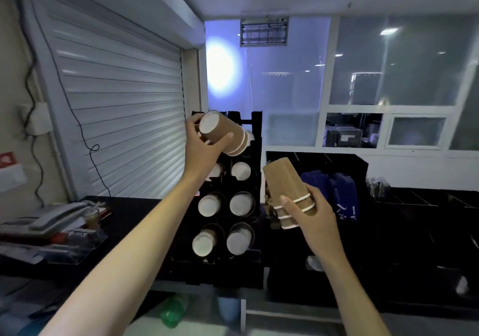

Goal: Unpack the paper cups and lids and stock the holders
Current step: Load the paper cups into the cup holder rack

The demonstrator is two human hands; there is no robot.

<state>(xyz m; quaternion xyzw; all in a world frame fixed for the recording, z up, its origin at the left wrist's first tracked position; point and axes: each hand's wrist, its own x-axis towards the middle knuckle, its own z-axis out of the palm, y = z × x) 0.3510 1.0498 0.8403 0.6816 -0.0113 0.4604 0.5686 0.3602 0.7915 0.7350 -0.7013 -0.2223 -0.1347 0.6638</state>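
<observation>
A black cup holder rack (pixel 256 138) stands on the dark counter, with several round slots showing white cup bottoms (pixel 239 204). My left hand (pixel 202 149) grips a short stack of brown ribbed paper cups (pixel 223 133), lying sideways with their white base toward me, at the rack's top left slot. My right hand (pixel 308 211) holds a second stack of brown ribbed cups (pixel 283 182) upside down, rims low, just right of the rack. No lids are visible.
A grey telephone (pixel 57 215) and papers lie on the counter at left. Blue packets (pixel 329 187) sit in a black organizer at right. A shutter (pixel 116 102) closes the left wall. A green bottle (pixel 172 309) and a blue cup (pixel 228 308) sit below the counter edge.
</observation>
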